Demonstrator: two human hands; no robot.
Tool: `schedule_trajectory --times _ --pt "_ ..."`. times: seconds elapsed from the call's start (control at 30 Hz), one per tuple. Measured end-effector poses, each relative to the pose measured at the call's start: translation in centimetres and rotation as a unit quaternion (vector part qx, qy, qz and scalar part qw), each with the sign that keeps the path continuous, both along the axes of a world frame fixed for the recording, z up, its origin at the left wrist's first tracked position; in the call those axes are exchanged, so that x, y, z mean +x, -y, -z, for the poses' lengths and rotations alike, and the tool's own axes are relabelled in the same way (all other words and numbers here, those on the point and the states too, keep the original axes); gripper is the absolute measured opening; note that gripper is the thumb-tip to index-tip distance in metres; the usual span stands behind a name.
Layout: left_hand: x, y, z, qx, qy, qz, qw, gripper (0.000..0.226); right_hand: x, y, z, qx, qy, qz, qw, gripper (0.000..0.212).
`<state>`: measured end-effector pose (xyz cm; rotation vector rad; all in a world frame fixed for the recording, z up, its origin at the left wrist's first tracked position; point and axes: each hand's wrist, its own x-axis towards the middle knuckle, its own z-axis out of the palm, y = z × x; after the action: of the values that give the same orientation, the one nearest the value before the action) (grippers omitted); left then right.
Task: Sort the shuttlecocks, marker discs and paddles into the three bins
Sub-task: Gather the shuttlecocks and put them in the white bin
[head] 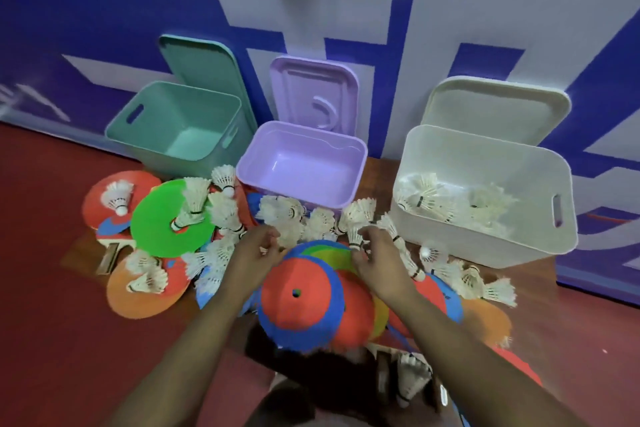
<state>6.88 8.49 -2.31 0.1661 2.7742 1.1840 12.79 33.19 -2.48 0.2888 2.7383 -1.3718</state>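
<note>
1. Pinching a shuttlecock (354, 236) with right hand (372, 255); curling left hand (258, 246) among the floor pile (294, 218), grip unclear.
2. Could crush feathers, or snag neighbours and miss the white bin (467, 243).

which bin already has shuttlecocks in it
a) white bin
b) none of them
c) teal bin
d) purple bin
A: the white bin holds several shuttlecocks, while the teal bin and the purple bin show bare bottoms.
</note>
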Motion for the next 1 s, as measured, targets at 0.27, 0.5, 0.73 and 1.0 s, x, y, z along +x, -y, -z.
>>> schedule_trajectory --times 0.27,0.5,0.73,1.0 --pt "-6.3 2.5 1.7 -0.171 -0.104 0.092 0.975 0.029 -6.5 6.2 1.5 0.093 0.086 -0.025 0.992 0.046" --pt "-11.2 1.3 2.8 -0.420 -0.076 0.212 0.879 0.024 -10.5 9.2 4.1 0.130 0.157 -0.031 0.978 0.035" --pt "-12.9 1.5 4.3 -0.422 -0.080 0.302 0.851 0.050 -12.8 9.5 5.8 0.121 0.237 0.012 0.964 0.009" --pt "-12.7 1.1 5.0 -0.351 -0.090 0.310 0.879 0.043 -13.1 9.4 5.6 0.108 0.268 0.033 0.957 0.020"
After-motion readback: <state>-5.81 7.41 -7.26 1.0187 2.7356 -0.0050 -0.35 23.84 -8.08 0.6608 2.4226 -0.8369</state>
